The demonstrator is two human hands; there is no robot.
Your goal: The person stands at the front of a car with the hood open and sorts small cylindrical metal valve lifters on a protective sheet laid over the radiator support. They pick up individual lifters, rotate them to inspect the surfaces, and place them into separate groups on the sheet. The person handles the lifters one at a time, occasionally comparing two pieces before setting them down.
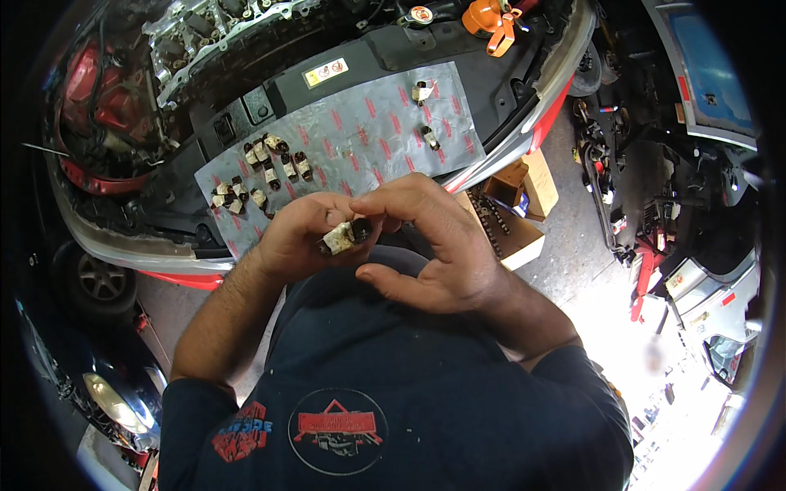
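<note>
We observe both hands raised in front of the chest, just short of the car's front edge. The left hand [299, 233] is curled closed around a small dirty cream-and-black part [344, 236], which sits between its thumb and fingers at the centre of the view. The right hand [434, 241] is partly open: its thumb and forefinger pinch toward the part's dark end at 3 o'clock of the part, while the remaining fingers spread loosely below. Whether those fingertips actually grip the part we cannot tell. At 12 o'clock from the hands a grey sheet [360, 139] lies on the engine-bay cover, carrying a cluster of similar parts [262, 172] toward its 9 o'clock end and two more parts [426, 114] near its 2 o'clock corner. An open cardboard box [512, 217] stands on the floor at 3 o'clock of the hands. In our judgement the chief risk is a slip: the part looks grimy, is held over open air, and could drop to the floor or into the engine bay. A careless elbow could also scatter the cluster off the sloping sheet.
</note>
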